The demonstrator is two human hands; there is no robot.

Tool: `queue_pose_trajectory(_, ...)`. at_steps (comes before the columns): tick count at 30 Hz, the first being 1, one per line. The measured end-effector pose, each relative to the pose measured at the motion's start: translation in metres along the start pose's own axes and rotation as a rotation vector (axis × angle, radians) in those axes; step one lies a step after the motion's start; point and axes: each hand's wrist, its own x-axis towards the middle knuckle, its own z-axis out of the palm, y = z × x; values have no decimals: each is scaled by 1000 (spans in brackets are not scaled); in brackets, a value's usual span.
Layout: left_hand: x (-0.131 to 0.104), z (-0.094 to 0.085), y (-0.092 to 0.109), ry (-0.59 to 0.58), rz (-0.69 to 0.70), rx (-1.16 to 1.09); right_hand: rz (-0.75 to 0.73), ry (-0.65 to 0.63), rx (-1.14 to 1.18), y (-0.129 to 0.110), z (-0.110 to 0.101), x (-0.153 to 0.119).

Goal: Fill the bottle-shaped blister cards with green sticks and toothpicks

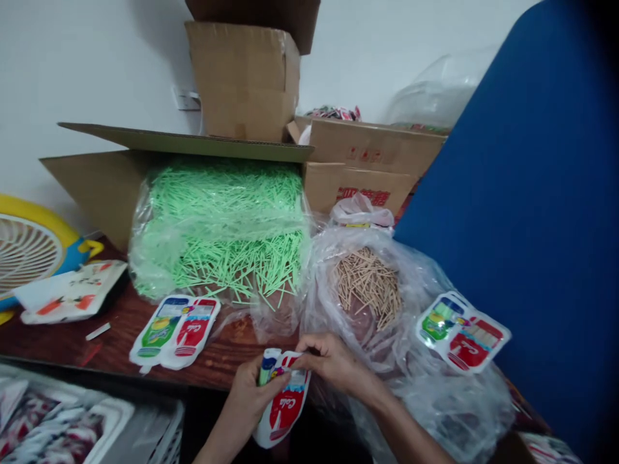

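Observation:
A bottle-shaped printed packet, red with "Cola" on one half and green and blue on the other, is held at the table's front edge. My left hand closes round its left side, with the thumb across the front. At its upper right edge, my right hand pinches it between thumb and fingers. A matching double packet lies flat on the table to the left. Another, with pale sticks showing inside the red half, is the packet on the plastic at the right. Tan sticks fill a clear bag beyond my right hand.
Light green sticks spill from a bag in an open cardboard box. More boxes stand behind. A yellow fan is at the left, a blue panel at the right. Below left sits a white tray of wrapped items.

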Motion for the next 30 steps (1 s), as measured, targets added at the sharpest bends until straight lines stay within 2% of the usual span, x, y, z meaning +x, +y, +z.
queue_pose_trajectory(4,2,8,2,-32,4,46,-47,35,-143,1,-9,-11)
queue_pose_trajectory(9,6,16,-4,-136,28,66,-124,59,-256,-2,-23,-21)
queue_pose_trajectory(15,9,23,-1,-192,18,93,-135,60,-243,-2,-35,-28)
queue_pose_trajectory(17,10,26,1,-189,8,90,-151,54,-241,-1,-38,-30)
queue_pose_trajectory(23,12,38,3,-74,-110,-47,-171,82,-277,0,-41,-34)
queue_pose_trajectory(30,9,44,13,-101,-36,35,-154,115,-280,5,-35,-34)
